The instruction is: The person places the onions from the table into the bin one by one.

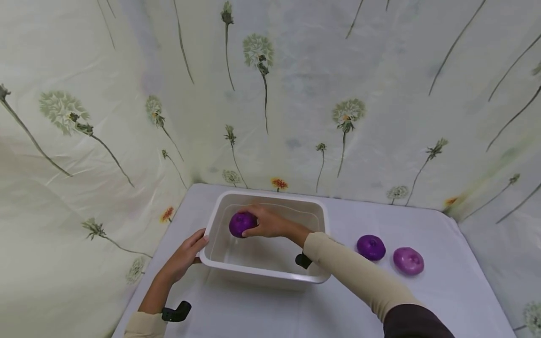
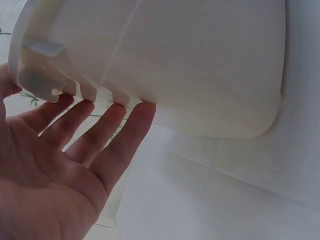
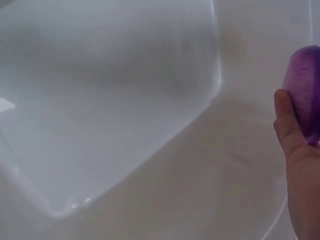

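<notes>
A white plastic tub (image 1: 266, 277) stands on the table, seen from above in the head view. My right hand (image 1: 266, 221) reaches into it and grips a round purple onion (image 1: 242, 224) near the tub's far left part. In the right wrist view that onion (image 3: 303, 90) shows at the right edge, with fingers along its side. My left hand (image 1: 186, 253) holds the tub's left rim, its thumb at the rim. The left wrist view shows the left fingers (image 2: 132, 132) pressed against the outside wall, under the lip.
On the table's right side lie a dark purple onion (image 1: 371, 247) and a pinkish-purple one (image 1: 408, 261), close together. A white cloth (image 1: 359, 305) covers the table. Curtains with a dandelion print (image 1: 296, 94) hang behind it and at both sides.
</notes>
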